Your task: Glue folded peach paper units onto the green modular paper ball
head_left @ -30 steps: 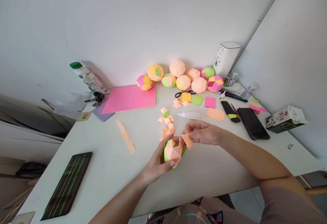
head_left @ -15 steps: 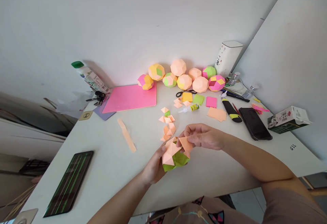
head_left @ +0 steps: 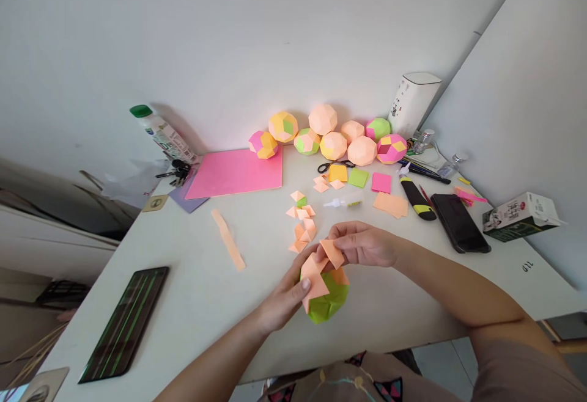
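My left hand (head_left: pixel 290 292) grips a partly built folded-paper ball (head_left: pixel 328 299), its faces green and peach, thumb lying on a peach face. Pinched in my right hand (head_left: pixel 362 244) is a folded peach paper piece (head_left: pixel 332 253) at the ball's upper edge; whether it is tucked into the ball I cannot tell. Just beyond the hands lie several loose folded paper pieces (head_left: pixel 303 229), mostly peach with one green. A small glue bottle (head_left: pixel 339 203) rests on its side to the right of them.
Finished paper balls (head_left: pixel 362 151) line the wall. Sticky-note stacks (head_left: pixel 381 182), scissors (head_left: pixel 337 165), a box cutter (head_left: pixel 417 199) and a phone (head_left: pixel 460 223) lie to the right. Left are a pink sheet (head_left: pixel 238 173), a peach strip (head_left: pixel 228 240) and a dark tray-like panel (head_left: pixel 125 324).
My left hand has turned the ball and shifted it slightly right and toward me, so more green shows. The peach piece in my right hand has tilted.
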`<state>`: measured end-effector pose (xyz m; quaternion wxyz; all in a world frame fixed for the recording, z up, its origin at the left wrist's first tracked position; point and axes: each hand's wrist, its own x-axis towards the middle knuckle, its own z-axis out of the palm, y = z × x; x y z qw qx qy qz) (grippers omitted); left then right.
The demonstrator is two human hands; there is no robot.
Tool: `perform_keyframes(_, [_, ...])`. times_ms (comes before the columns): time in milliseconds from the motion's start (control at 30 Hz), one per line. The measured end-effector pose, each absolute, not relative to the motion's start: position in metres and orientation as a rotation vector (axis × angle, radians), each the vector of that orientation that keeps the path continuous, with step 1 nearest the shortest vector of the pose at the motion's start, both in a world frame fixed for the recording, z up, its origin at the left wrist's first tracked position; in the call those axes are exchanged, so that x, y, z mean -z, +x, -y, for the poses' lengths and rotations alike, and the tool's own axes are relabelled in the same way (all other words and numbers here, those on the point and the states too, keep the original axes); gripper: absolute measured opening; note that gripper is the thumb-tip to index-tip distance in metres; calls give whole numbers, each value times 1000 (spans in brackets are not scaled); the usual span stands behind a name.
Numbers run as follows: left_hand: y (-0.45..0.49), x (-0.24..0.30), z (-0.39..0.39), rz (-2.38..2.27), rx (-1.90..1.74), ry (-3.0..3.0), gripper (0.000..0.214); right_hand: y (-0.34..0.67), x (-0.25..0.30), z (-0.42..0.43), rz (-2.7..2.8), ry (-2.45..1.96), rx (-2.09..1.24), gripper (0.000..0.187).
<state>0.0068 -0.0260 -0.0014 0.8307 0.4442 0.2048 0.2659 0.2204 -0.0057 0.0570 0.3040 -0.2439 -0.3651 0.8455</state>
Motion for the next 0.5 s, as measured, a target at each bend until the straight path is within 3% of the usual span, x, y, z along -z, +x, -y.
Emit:
perform_keyframes(300, [10, 1, 27, -530, -612, 781, 49, 222, -59, 8, 1051, -669, -2207, 15])
perform_keyframes(500, [12, -6, 27, -581, -484, 668, 60, 225, -64, 9, 1127, -731, -2190, 14])
